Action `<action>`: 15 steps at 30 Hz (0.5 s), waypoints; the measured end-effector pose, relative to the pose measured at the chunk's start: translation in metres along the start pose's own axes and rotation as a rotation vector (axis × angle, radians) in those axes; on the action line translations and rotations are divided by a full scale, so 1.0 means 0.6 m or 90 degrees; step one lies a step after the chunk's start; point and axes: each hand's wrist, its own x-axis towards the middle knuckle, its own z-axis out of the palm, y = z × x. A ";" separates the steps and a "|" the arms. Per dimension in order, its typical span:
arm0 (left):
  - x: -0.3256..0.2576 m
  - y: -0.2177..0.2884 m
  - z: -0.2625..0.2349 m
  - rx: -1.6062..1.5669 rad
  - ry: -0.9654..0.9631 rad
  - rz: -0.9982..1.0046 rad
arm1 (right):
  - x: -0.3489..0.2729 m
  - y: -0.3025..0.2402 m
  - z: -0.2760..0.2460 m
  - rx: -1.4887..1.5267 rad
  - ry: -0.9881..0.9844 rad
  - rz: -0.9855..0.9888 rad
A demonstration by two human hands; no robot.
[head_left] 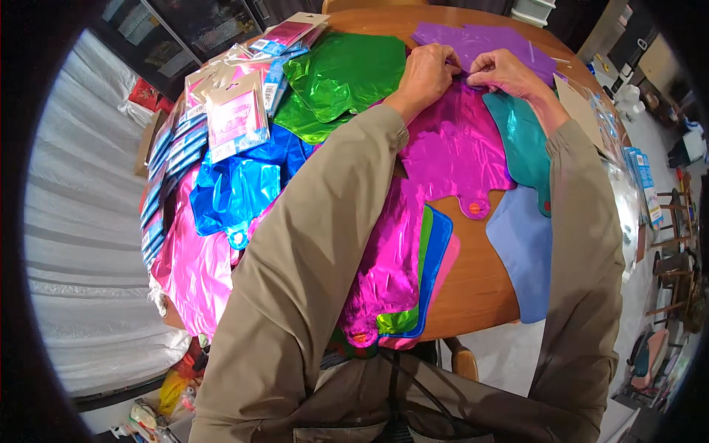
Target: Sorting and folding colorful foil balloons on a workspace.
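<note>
A flat magenta foil balloon [454, 151] lies on the round wooden table [473, 288]. My left hand [427, 74] and my right hand [502, 72] meet at its far edge, both pinching the foil there with fingers closed. Just beyond my hands lies a purple foil balloon [480, 38]. A teal balloon [523, 140] lies under my right forearm. My tan sleeves cross the table from the lower edge.
Green foil balloons [340, 74] lie at the far left, blue ones [236, 188] and pink ones [192, 266] nearer. Packaged balloons [236, 118] are stacked along the table's left rim. A pale blue balloon [524, 251] and a stack of coloured ones [413, 295] lie near me.
</note>
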 end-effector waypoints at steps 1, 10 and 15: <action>-0.001 -0.002 0.000 0.006 0.026 0.018 | 0.002 0.000 0.001 0.007 0.007 0.000; 0.002 0.006 -0.006 0.025 -0.003 -0.026 | -0.003 -0.006 0.000 0.022 0.026 0.005; 0.000 -0.001 -0.008 0.023 -0.011 -0.032 | -0.015 -0.028 -0.002 0.054 0.025 0.028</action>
